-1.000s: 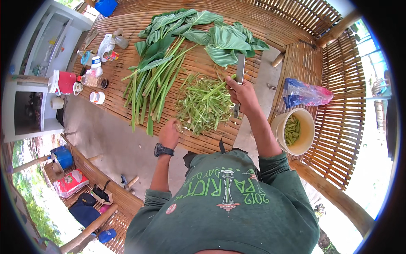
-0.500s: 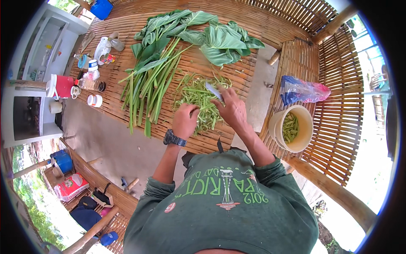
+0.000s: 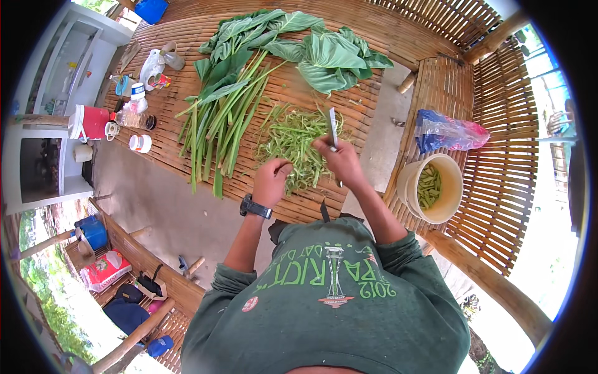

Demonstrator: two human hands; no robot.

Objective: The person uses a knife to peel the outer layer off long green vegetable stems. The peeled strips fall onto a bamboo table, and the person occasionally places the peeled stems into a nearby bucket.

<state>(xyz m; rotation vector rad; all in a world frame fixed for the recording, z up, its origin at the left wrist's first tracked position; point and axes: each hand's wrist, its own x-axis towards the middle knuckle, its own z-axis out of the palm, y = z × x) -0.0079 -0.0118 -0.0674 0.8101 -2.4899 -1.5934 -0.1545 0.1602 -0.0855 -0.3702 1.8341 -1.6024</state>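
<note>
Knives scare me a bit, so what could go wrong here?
The knife in the right hand is near the left hand, so a slip might cut it. The green peelings lie near the bamboo table's edge; some might fall off.

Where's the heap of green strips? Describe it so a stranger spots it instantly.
Find the slatted table. Near its front edge, by the right hand holding a knife, lies the heap. Its thin, tangled strips set it apart from the long, straight stalks to its left.
</note>
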